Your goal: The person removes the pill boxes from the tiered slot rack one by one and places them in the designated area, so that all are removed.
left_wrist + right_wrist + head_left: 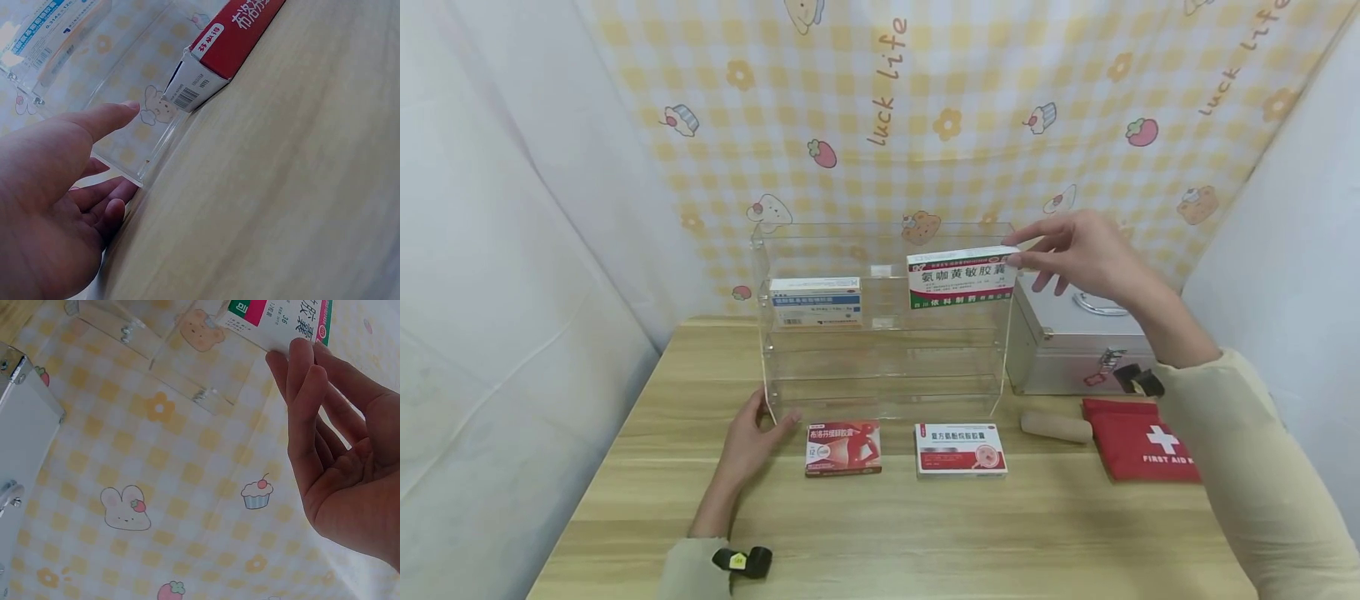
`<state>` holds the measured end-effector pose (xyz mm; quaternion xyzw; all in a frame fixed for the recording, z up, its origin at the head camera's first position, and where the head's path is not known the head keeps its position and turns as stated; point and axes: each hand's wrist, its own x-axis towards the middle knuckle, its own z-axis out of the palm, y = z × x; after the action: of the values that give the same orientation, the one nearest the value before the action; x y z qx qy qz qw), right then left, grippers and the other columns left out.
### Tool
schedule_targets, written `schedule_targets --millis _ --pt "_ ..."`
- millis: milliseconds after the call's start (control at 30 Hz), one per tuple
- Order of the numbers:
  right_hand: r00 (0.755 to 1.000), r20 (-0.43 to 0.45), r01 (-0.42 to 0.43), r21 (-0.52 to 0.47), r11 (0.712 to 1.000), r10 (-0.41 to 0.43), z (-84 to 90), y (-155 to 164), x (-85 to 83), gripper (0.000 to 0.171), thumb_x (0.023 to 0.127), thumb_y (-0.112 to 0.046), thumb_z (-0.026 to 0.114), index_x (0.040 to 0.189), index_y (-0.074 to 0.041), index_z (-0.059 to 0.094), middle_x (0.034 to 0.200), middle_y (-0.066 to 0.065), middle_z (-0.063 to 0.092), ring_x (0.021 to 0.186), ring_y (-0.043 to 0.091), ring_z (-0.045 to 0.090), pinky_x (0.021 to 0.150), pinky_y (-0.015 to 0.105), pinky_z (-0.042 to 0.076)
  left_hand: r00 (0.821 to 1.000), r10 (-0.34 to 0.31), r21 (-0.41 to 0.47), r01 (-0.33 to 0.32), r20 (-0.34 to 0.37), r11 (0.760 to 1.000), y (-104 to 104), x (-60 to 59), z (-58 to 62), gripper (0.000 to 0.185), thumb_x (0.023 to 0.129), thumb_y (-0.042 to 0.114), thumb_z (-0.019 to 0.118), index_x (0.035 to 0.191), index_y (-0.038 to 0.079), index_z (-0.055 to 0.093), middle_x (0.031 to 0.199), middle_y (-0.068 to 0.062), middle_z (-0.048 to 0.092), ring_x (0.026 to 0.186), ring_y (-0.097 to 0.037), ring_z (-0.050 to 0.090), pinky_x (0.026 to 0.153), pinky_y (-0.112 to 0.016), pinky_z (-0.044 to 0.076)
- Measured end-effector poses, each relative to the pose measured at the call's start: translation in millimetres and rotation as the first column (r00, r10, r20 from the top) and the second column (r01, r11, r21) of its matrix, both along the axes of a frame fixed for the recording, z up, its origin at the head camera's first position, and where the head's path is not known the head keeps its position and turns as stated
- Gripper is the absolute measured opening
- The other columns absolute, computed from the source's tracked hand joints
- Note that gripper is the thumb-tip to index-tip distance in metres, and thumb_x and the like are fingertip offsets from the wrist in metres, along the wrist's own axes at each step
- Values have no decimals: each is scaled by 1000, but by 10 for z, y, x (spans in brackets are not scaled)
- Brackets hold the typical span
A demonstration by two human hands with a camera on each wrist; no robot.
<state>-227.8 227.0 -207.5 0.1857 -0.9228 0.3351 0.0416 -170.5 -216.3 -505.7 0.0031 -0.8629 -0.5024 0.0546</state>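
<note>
My right hand [1078,250] grip is open, straight fingertips [299,353] touching the right end of the green-and-white medicine box [962,277]. Box sits on the clear rack's [880,367] top shelf, long axis left-right. Left hand [752,437] open, at the rack's lower-left corner on the surface [880,533].

Small print on the blue-and-white box [815,301] too blurred to read; first-aid pouch [1142,450] partly behind the sleeve [1262,467]

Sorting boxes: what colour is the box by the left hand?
Red box, clearest in head view.
</note>
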Motion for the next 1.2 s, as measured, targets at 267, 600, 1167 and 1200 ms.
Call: schedule_targets --millis 267,600,1167,1200 --pt "1000 -2 -6 15 1000 6 -152 -4 51 26 87 -29 76 111 -21 74 91 5 74 62 23 67 51 39 55 1000 -7 -12 7 6 1000 3 15 -5 81 88 46 71 150 10 35 122 -14 58 116 -31 51 103 -56 33" --pt "999 12 -51 -54 997 51 -483 42 104 22 87 -26 76 109 -20 75 89 4 74 59 27 66 48 39 54 1000 -10 -4 10 -1 1000 -2 -5 15 78 89 43 71 149 9 36 122 -15 58 114 -32 52 98 -54 37" --pt "989 123 -73 -66 995 80 -995 125 206 28 90 -27 73 115 -16 71 95 7 74 60 22 68 50 38 54 1000 -13 -6 13 17 1000 -22 -40 12 81 89 45 70 150 6 34 138 -21 49 129 -38 43 107 -59 28" --pt "988 129 -74 -65 995 82 -1018 126 212 28 90 -27 73 116 -16 71 95 7 74 60 22 68 49 38 54 1000 -13 -8 13 15 1000 -26 -40 8 80 90 44 70 150 5 34 137 -21 50 128 -39 43 107 -59 28"
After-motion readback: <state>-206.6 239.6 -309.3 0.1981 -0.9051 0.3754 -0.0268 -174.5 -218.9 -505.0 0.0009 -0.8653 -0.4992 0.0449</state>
